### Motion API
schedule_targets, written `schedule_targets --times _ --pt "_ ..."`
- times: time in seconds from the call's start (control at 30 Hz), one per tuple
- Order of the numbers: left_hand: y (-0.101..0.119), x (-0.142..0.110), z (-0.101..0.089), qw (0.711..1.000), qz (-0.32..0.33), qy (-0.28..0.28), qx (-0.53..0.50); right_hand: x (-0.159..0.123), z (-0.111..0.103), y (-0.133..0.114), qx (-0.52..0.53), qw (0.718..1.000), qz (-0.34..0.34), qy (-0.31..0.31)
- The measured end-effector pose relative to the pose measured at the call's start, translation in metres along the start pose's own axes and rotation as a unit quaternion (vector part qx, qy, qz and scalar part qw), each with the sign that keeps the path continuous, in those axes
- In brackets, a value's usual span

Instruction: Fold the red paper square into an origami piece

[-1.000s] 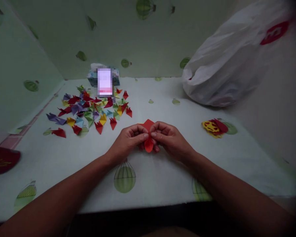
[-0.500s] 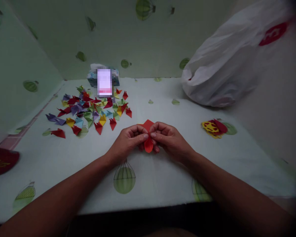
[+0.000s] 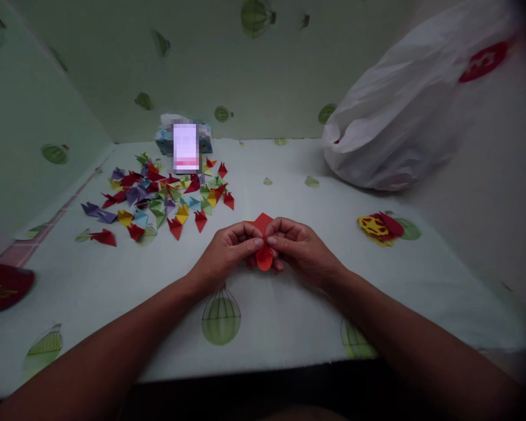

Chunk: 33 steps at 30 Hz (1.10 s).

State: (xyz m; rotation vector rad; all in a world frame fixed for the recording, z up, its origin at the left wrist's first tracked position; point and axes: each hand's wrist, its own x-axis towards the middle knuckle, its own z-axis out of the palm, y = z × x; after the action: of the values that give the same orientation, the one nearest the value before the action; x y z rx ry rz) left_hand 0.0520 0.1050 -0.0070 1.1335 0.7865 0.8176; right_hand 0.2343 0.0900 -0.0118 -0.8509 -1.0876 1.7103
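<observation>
Workpiece is a small piece of red-orange paper (image 3: 265,258), partly folded: pointed corner at the far end, rounded, curled-up tongue at the near end, pinched narrow in the middle; a sliver of yellow shows at its far left edge. Sits front and center over the counter (image 3: 272,327), between left hand (image 3: 232,242) and right hand (image 3: 298,241); can't tell if it touches the cloth. Fingers on both sides are closed down on the paper: thumbs on top, tips nearly meeting at the pinch, index fingers curled in, the rest tucked under and partly hidden. Pose is near symmetric, forearms running in from the lower corners, wrists low, knuckles outward. Pile of folded paper birds (image 3: 174,227) up left, mixed red, purple, green, yellow, blue. Yellow and red cutouts (image 3: 377,227) off to the right. Text check: phone (image 3: 186,143) in front of the tissue box (image 3: 161,142) has a lit screen, but it's pixelated, unreadable. White plastic bag (image 3: 377,146) carries a red patch with pale lettering, too blurred to read. Red item (image 3: 4,286) at left edge has gold marks, not legible.
</observation>
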Motion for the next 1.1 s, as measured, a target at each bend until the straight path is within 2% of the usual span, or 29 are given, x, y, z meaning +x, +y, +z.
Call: schedule_targets --times 0.7,1.1 --pt "-0.0011 0.0011 0.0 1.0 -0.002 0.004 -0.006 0.0004 -0.0001 0.001 0.013 1.0 0.008 -0.002" --pt "-0.0008 0.0003 0.0001 1.0 0.005 0.002 0.001 -0.0011 -0.0014 0.0019 0.003 1.0 -0.019 -0.014"
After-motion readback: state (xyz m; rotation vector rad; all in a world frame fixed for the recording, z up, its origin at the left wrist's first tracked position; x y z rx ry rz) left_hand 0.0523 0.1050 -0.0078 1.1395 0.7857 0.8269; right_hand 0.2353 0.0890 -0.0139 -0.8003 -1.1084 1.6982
